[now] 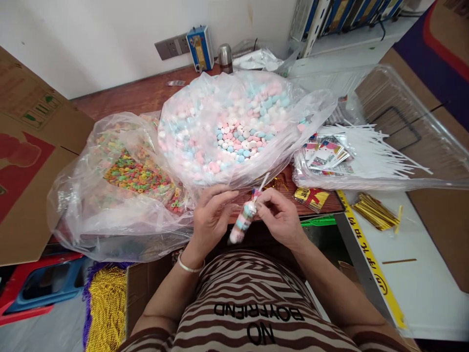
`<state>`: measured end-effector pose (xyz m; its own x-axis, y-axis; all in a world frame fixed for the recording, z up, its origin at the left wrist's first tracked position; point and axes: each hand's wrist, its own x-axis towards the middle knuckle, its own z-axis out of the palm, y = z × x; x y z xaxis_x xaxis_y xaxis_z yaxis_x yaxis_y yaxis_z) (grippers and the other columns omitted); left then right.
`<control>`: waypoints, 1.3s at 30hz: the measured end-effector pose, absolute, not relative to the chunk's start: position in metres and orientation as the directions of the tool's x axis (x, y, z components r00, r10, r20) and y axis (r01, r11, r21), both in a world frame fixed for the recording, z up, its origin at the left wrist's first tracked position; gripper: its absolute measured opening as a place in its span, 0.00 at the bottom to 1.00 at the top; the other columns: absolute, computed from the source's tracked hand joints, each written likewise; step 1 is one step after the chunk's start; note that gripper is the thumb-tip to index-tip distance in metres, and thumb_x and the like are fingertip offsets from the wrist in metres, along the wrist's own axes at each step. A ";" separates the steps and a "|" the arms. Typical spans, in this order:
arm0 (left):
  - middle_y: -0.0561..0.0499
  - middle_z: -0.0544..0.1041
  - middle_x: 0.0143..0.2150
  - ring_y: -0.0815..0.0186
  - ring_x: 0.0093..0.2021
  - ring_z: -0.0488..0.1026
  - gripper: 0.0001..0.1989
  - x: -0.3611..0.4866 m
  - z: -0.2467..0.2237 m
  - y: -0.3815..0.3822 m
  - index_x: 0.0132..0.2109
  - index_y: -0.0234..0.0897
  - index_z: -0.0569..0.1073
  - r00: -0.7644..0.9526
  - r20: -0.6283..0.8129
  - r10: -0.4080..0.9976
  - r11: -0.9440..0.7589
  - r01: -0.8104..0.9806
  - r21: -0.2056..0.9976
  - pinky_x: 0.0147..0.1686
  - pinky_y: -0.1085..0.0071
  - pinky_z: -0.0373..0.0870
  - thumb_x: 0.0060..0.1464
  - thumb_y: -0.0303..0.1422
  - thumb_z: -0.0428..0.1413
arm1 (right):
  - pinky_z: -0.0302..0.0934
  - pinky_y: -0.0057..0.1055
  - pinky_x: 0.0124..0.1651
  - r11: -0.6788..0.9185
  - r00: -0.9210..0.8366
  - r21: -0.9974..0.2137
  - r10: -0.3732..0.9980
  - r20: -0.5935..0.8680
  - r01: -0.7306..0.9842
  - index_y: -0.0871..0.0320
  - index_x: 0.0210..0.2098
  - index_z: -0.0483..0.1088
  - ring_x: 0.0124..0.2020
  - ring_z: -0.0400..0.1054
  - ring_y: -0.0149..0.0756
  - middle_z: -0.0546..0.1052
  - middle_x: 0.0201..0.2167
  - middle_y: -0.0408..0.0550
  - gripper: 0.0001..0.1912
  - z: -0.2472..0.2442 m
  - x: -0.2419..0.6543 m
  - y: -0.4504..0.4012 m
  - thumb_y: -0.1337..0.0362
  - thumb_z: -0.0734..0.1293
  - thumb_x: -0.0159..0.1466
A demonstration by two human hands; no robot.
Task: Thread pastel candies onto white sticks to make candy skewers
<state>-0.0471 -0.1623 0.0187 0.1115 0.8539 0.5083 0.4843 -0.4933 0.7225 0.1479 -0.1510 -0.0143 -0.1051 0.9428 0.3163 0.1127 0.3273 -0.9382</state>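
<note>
A small clear pouch of pastel candies [243, 222] with a white stick at its top hangs tilted over the table's front edge. My right hand [280, 215] pinches the neck of this pouch near the stick. Just to its left my left hand [212, 217] is raised with fingers curved and apart, holding nothing. Behind both hands lies a large open plastic bag of pink, white and blue candies [242, 142]. Further left sits a clear bag of small colourful rings [137, 171].
At right, a clear plastic tray [330, 183] holds white sticks [381, 151] and printed cards. Gold twist ties [375, 211] lie on the white surface. Cardboard boxes stand at far left [36, 122] and right. Gold beads [106, 308] hang at lower left.
</note>
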 end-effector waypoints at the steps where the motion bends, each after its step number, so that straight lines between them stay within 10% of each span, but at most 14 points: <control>1: 0.47 0.81 0.41 0.63 0.43 0.77 0.07 -0.045 0.025 -0.171 0.44 0.43 0.81 0.129 0.456 0.881 -0.461 0.458 0.760 0.47 0.65 0.74 0.60 0.29 0.59 | 0.64 0.33 0.36 0.435 -0.040 -0.860 0.896 0.442 0.267 0.54 0.30 0.68 0.31 0.67 0.35 0.72 0.28 0.44 0.08 -0.009 0.151 -0.148 0.63 0.65 0.67; 4: 0.51 0.80 0.29 0.69 0.25 0.74 0.10 -0.038 0.030 -0.189 0.43 0.40 0.82 0.515 0.043 0.856 -0.225 0.296 0.929 0.30 0.73 0.72 0.64 0.32 0.55 | 0.65 0.34 0.39 0.657 -0.116 -0.501 0.663 0.739 0.564 0.53 0.37 0.72 0.36 0.71 0.37 0.78 0.33 0.48 0.05 0.006 0.157 -0.150 0.69 0.65 0.66; 7: 0.48 0.81 0.31 0.67 0.27 0.76 0.15 -0.039 0.023 -0.181 0.45 0.38 0.82 0.455 -0.028 0.890 -0.069 0.195 0.978 0.29 0.73 0.72 0.66 0.37 0.52 | 0.64 0.34 0.39 0.851 -0.402 -0.248 0.451 0.797 0.464 0.53 0.43 0.72 0.35 0.72 0.37 0.80 0.37 0.49 0.09 0.013 0.151 -0.165 0.71 0.66 0.66; 12: 0.42 0.66 0.70 0.50 0.66 0.67 0.37 -0.060 0.026 -0.156 0.71 0.47 0.61 0.409 0.378 0.831 -0.499 0.245 0.832 0.64 0.54 0.65 0.58 0.42 0.62 | 0.60 0.29 0.31 0.747 -0.509 -0.641 0.626 0.592 0.173 0.55 0.33 0.69 0.28 0.67 0.33 0.74 0.28 0.45 0.08 0.002 0.133 -0.179 0.69 0.62 0.69; 17: 0.33 0.42 0.78 0.45 0.77 0.42 0.60 -0.061 0.019 -0.163 0.76 0.40 0.31 0.562 0.444 0.698 -0.709 0.454 0.540 0.71 0.44 0.51 0.54 0.51 0.62 | 0.62 0.29 0.34 0.359 -0.471 -0.932 0.831 0.297 0.044 0.56 0.30 0.69 0.30 0.66 0.33 0.72 0.27 0.43 0.10 0.000 0.134 -0.162 0.62 0.66 0.69; 22: 0.42 0.50 0.76 0.49 0.77 0.35 0.27 -0.065 0.001 -0.176 0.71 0.48 0.57 0.304 0.627 0.718 -0.576 0.765 0.288 0.70 0.40 0.48 0.68 0.35 0.49 | 0.58 0.29 0.31 0.032 -0.606 -0.999 0.795 0.042 -0.026 0.56 0.26 0.69 0.27 0.62 0.31 0.70 0.25 0.43 0.13 0.001 0.126 -0.163 0.57 0.71 0.64; 28: 0.57 0.70 0.66 0.54 0.75 0.51 0.19 -0.127 0.011 -0.222 0.63 0.57 0.70 0.349 0.332 0.876 -0.438 0.865 0.245 0.70 0.43 0.50 0.69 0.36 0.49 | 0.40 0.25 0.19 -0.503 -0.832 -0.863 0.457 -0.313 0.048 0.56 0.26 0.66 0.17 0.43 0.24 0.55 0.16 0.32 0.12 -0.024 0.048 -0.186 0.58 0.71 0.58; 33: 0.46 0.68 0.69 0.54 0.74 0.56 0.23 -0.212 -0.010 -0.337 0.67 0.48 0.68 0.155 0.272 0.950 -0.221 0.947 0.232 0.70 0.48 0.55 0.67 0.30 0.50 | 0.55 0.27 0.30 0.176 -0.975 -0.979 0.210 -0.069 0.107 0.60 0.36 0.75 0.27 0.63 0.30 0.73 0.25 0.42 0.08 -0.039 -0.043 -0.225 0.62 0.66 0.65; 39: 0.37 0.74 0.63 0.39 0.67 0.66 0.25 -0.246 -0.090 -0.445 0.52 0.44 0.81 -0.240 -0.450 0.860 0.238 0.969 -0.061 0.61 0.36 0.62 0.58 0.20 0.45 | 0.54 0.29 0.30 0.690 -0.952 -0.723 -0.191 -0.237 0.042 0.59 0.40 0.77 0.35 0.74 0.38 0.82 0.38 0.51 0.15 -0.039 -0.059 -0.217 0.55 0.65 0.68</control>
<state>-0.2462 -0.4452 -0.0902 -0.2396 0.8601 -0.4503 0.9693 0.2382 -0.0609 -0.0594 -0.2175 -0.0392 -0.9525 -0.1909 -0.2374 0.0418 0.6901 -0.7225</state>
